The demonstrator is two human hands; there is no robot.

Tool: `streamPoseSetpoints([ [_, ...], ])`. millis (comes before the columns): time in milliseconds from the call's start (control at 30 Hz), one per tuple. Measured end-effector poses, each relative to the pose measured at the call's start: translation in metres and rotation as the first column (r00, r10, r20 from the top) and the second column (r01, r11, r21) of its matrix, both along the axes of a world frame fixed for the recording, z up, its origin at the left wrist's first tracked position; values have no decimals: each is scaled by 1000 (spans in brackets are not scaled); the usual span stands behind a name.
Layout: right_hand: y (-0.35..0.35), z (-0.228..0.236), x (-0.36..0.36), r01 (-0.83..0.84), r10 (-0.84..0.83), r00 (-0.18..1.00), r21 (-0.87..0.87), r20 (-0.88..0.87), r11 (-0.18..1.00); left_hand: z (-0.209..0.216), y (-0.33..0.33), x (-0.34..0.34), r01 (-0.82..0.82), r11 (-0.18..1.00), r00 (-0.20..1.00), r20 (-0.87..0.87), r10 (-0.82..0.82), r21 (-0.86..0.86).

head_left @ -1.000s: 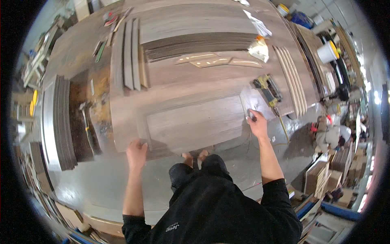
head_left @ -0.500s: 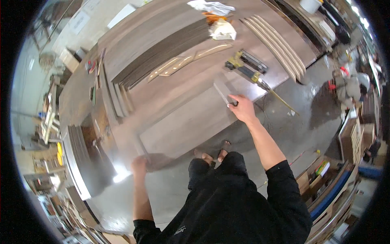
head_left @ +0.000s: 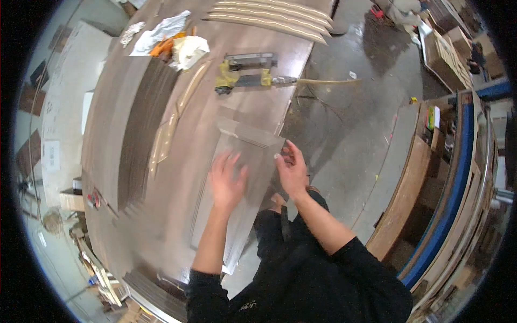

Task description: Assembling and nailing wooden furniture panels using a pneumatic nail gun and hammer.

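A grey-brown framed panel (head_left: 215,215) lies along the near edge of the table, with a flat strip (head_left: 245,133) across its far end. Above the panel my left hand (head_left: 227,180) is open, fingers spread and slightly blurred, holding nothing. At the strip's right end, by the panel's corner, is my right hand (head_left: 292,171). Its thumb and forefinger are apart and the other fingers bent; whether they touch the corner is unclear. Beyond the strip rests a yellow-and-black nail gun (head_left: 245,75) with a hose (head_left: 328,81) running off to the right.
A tall stack of dark boards (head_left: 145,134) stands at the left, beside thin strips with glossy beads (head_left: 167,134). Crumpled cloths (head_left: 188,51) lie beyond. Several wavy-lined strips (head_left: 269,19) are at the far edge. A blue-edged wooden rack (head_left: 452,177) stands at the right.
My view has turned to the right. My left hand has left the panel's near-left end and come over its far part with fingers spread. My right hand's thumb and forefinger have parted at the end strip.
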State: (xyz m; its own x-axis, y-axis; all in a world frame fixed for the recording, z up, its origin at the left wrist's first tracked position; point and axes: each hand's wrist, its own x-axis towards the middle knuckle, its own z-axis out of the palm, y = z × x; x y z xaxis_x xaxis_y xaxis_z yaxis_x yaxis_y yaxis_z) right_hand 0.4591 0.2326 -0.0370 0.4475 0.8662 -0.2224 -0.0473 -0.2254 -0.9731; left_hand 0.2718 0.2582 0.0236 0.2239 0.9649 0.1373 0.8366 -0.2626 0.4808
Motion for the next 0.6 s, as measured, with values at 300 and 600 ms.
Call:
streamPoseSetpoints([
  [300,-1,-5,-16,93,-99,954,34,282,995,-35,98,52,374,920,925,-26,-379,-115],
  [600,1,-15,-15,38,-75,930,109,361,993,-46,101,51,387,921,922,13,-387,-32],
])
